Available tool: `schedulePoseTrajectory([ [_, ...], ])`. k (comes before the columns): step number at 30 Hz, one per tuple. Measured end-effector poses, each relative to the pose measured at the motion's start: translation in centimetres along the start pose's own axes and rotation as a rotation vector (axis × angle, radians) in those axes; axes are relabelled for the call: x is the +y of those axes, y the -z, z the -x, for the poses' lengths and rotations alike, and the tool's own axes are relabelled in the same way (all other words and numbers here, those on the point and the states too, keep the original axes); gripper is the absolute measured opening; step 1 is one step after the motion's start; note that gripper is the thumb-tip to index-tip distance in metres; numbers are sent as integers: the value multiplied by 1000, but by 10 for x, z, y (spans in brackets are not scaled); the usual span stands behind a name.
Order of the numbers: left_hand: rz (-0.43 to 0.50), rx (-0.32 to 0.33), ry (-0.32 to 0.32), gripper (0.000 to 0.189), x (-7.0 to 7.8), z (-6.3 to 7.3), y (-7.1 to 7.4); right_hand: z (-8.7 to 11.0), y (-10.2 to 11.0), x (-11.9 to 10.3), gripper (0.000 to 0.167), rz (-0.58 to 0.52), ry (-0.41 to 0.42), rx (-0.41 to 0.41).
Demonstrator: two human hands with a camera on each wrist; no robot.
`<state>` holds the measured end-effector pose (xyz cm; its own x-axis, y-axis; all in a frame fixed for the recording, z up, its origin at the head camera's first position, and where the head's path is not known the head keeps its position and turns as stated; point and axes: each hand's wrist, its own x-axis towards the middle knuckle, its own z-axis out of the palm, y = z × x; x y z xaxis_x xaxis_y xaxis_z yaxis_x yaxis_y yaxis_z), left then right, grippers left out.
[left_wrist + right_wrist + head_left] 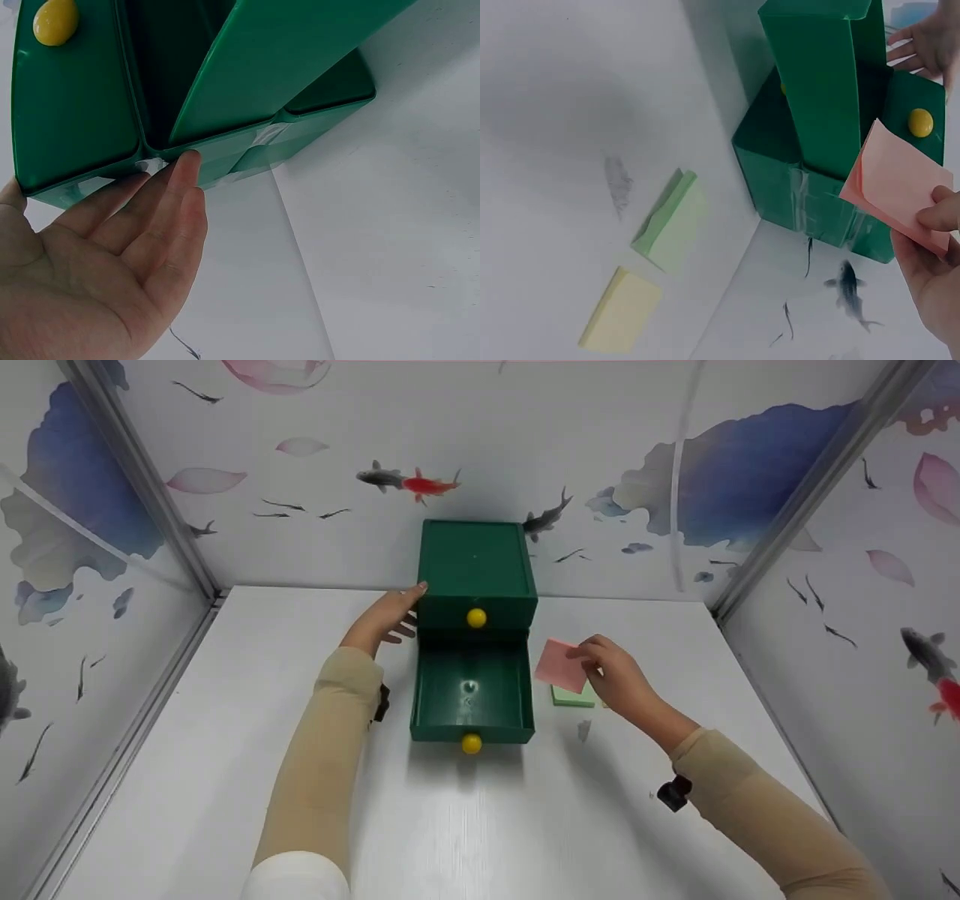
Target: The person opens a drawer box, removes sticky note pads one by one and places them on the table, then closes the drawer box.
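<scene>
A green drawer cabinet (pixel 474 559) with yellow knobs stands at the back of the white table. One of its lower drawers (pixel 469 690) is pulled out, and its inside shows bare. My left hand (pixel 386 619) rests against the cabinet's left side with fairly straight fingers; in the left wrist view those fingers (pixel 172 225) touch the side wall. My right hand (pixel 615 671) pinches a pad of pink sticky notes (pixel 559 665) between thumb and fingers, just right of the open drawer. Below it on the table lies a green sticky note pad (pixel 574 696), partly covered in the head view.
A yellow sticky note pad (pixel 621 309) lies beside the green one, mostly hidden by my right hand in the head view. A small grey mark (pixel 584 730) shows on the table. Printed wall panels (pixel 315 525) enclose the table at the back and sides.
</scene>
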<state>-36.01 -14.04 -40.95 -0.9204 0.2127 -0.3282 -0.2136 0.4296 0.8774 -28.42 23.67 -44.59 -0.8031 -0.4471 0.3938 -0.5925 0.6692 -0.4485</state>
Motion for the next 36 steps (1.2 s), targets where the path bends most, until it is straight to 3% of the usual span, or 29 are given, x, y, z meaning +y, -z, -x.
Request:
schedulePoseTrajectory([
  [7, 1, 1, -6, 75, -2, 0, -1, 20, -11, 17, 30, -41, -127, 20],
  [12, -4, -5, -4, 75, -2, 0, -1, 34, -24, 30, 36, -128, -204, 1],
  [20, 3, -2, -12, 75, -1, 0, -1, 46, -39, 46, 25, -243, -360, 14],
  [28, 7, -1, -6, 76, -3, -1, 0, 52, -52, 63, 25, -308, -621, -85],
  [36, 2, 9, -1, 75, -1, 1, -1, 61, -62, 77, 29, -350, -721, -191],
])
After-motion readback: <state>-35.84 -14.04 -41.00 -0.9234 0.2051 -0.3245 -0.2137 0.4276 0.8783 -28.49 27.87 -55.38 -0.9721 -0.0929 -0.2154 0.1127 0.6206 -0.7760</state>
